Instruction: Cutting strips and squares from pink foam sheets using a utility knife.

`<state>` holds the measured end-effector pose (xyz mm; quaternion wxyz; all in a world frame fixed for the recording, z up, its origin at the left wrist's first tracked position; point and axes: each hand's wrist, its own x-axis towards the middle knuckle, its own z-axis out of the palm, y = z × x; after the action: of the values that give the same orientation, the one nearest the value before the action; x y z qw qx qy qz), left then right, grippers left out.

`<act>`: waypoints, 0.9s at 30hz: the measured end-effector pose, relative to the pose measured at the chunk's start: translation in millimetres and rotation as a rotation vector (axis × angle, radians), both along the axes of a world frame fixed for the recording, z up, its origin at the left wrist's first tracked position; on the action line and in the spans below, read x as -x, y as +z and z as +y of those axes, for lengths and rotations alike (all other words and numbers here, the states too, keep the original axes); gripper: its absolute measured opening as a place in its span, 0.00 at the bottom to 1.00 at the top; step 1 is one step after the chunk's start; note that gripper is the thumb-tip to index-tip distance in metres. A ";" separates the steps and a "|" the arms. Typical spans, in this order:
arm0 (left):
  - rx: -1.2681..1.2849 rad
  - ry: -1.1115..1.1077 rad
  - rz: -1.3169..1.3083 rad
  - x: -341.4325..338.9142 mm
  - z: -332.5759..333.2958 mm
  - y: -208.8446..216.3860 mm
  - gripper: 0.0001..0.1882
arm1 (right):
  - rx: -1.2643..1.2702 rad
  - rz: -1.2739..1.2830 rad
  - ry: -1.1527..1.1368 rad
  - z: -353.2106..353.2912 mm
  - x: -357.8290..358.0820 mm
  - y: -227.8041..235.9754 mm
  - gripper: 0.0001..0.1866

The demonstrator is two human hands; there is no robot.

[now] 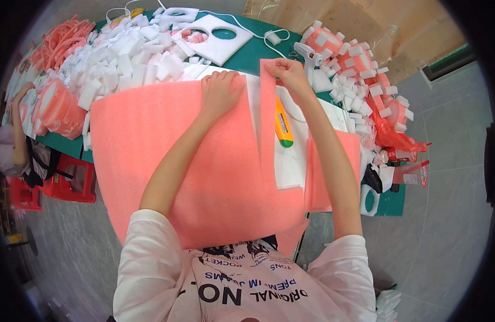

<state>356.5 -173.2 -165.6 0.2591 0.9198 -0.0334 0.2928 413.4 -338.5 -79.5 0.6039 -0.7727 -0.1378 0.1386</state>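
Note:
A large pink foam sheet [167, 155] spreads in front of me and hangs over the table's near edge. A slit runs down from its far edge, with a narrow pink foam strip [267, 118] on the right side, still joined to the sheet lower down. My left hand [222, 95] lies on the sheet by its far edge, left of the slit, fingers extended. At the strip's far end, my right hand [289, 75] is closed in a pinch on it. A yellow utility knife [282, 123] with a green end lies just right of the strip.
Stacked pink foam pieces [333, 172] lie under my right forearm. White foam blocks [124, 61] are heaped at far left, beside a white foam panel with holes [218, 38]. A glue gun [307, 53] stands far right. Another person's arm [20, 118] shows at left, near red stools [73, 180].

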 end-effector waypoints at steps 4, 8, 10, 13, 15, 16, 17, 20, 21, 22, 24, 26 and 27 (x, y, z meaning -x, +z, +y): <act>-0.123 -0.010 -0.115 8.1 -5.6 15.6 0.20 | -0.077 0.090 0.038 -7.3 5.1 6.5 0.10; -0.110 -0.087 0.156 60.1 -20.4 38.1 0.28 | -0.061 0.143 0.003 -4.4 8.4 0.8 0.12; -0.210 -0.182 0.249 106.7 -31.3 36.3 0.38 | -0.071 0.159 -0.016 -1.3 7.8 -2.0 0.12; -0.312 -0.250 0.293 137.7 -38.1 27.5 0.50 | -0.018 0.136 -0.013 5.7 1.7 -3.4 0.11; -0.330 -0.272 0.332 143.7 -39.1 21.8 0.55 | 0.069 0.073 0.003 11.8 -5.9 -4.6 0.10; -0.329 -0.281 0.332 143.4 -38.9 20.2 0.56 | 0.074 0.064 0.001 14.6 -9.8 -6.2 0.10; -0.320 -0.284 0.304 142.1 -38.5 19.8 0.58 | 0.103 0.060 0.005 17.8 -14.0 -8.5 0.10; -0.333 -0.290 0.323 141.5 -38.1 22.4 0.58 | 0.161 0.053 0.003 24.9 -25.7 -17.1 0.09; -0.349 -0.276 0.332 141.8 -37.8 23.5 0.58 | 0.173 0.047 -0.007 25.6 -29.6 -17.9 0.09; -0.350 -0.281 0.330 142.1 -37.6 24.3 0.58 | 0.192 0.054 -0.011 26.0 -33.9 -16.6 0.09; -0.351 -0.284 0.324 143.0 -38.3 23.7 0.58 | 0.137 -0.101 -0.175 25.7 -43.6 -4.8 0.09; -0.334 -0.287 0.290 143.6 -38.1 22.2 0.58 | -0.186 -0.043 -0.287 18.8 -61.2 30.4 0.09; -0.348 -0.287 0.307 144.0 -38.5 21.3 0.58 | -0.223 -0.071 -0.202 17.9 -64.1 46.2 0.09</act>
<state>212.5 -211.8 -144.4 0.1381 0.9700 -0.1734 0.0999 477.5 -320.7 -33.2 0.6918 -0.7150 -0.0951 0.0337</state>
